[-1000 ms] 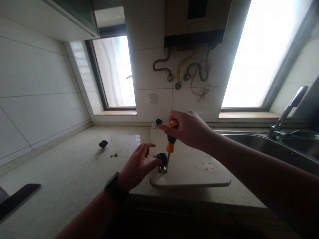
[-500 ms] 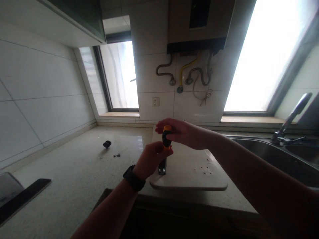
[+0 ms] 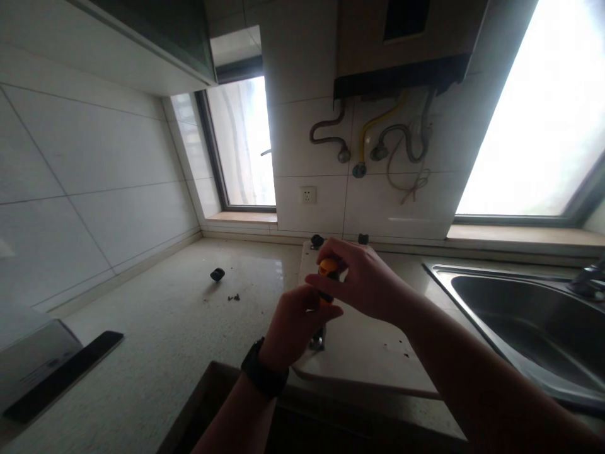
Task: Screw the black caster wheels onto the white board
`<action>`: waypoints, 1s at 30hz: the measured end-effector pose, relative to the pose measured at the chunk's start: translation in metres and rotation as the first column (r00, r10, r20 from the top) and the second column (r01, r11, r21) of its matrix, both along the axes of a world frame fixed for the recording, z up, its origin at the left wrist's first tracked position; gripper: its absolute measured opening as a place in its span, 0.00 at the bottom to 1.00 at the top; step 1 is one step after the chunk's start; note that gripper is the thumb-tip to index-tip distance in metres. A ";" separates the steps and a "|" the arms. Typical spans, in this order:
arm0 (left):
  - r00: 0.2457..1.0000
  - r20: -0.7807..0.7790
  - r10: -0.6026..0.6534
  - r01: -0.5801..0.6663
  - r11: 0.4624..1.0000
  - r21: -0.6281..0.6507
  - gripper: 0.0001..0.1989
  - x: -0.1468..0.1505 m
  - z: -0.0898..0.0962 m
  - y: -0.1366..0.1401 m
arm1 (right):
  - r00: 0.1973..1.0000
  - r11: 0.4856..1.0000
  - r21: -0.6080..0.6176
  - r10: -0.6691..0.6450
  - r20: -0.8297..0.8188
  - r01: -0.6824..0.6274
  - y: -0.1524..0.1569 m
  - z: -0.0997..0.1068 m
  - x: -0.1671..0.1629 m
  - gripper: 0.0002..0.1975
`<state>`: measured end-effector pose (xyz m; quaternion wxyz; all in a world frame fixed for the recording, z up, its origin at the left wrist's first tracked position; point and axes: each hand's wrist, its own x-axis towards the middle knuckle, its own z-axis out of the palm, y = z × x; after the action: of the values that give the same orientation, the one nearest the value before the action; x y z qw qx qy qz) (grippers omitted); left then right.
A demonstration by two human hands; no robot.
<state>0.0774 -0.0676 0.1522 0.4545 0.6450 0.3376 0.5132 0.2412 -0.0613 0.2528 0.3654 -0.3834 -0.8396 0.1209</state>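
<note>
My right hand (image 3: 362, 277) is closed around the top of an orange-and-black screwdriver handle (image 3: 329, 268), held roughly upright. Just below it, my left hand (image 3: 295, 321), with a black watch on the wrist, pinches the lower part of the same screwdriver. The tip is hidden behind my fingers. Under my hands, a metal piece (image 3: 317, 340) sits at the front left corner of a white board (image 3: 363, 353) lying on the counter. At the board's far edge are two black caster-like pieces (image 3: 316, 241). Small dark holes or marks show on its right part.
A loose black caster-like piece (image 3: 217, 275) and several small dark screws (image 3: 234, 297) lie on the counter (image 3: 179, 328) to the left. A long dark flat object (image 3: 66, 372) rests at the far left. The steel sink (image 3: 520, 321) is at the right, below the window.
My view has turned so the scene sits further right and closer. My right hand has shifted its hold on the screwdriver handle, and the board's far black pieces now show.
</note>
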 end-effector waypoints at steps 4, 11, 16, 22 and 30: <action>0.992 0.035 -0.119 0.120 0.992 -0.032 0.11 -0.005 0.001 0.006 | 0.875 0.826 -0.291 0.435 -0.215 -0.482 0.011 -0.004 0.015 0.22; 0.989 0.123 -0.087 0.092 0.995 -0.040 0.15 0.003 0.002 0.006 | 0.921 0.871 -0.333 0.278 -0.271 -0.361 0.017 -0.007 0.017 0.20; 0.980 0.104 0.170 -0.158 0.981 -0.110 0.19 0.009 -0.006 0.004 | 0.955 0.927 -0.287 0.177 -0.239 -0.243 0.009 -0.007 0.013 0.17; 0.977 0.175 0.120 -0.083 0.975 -0.204 0.16 0.009 -0.004 0.002 | 0.979 0.973 -0.216 0.044 -0.201 -0.088 0.005 -0.006 0.011 0.17; 0.979 0.192 -0.069 0.092 0.989 -0.114 0.09 0.004 0.001 0.007 | 0.992 0.994 -0.066 -0.096 -0.078 0.091 -0.001 -0.006 0.009 0.19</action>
<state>0.0811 -0.0603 0.1529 0.5433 0.5779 0.2978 0.5312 0.2507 -0.0626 0.2465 0.3921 -0.4285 -0.8010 0.1452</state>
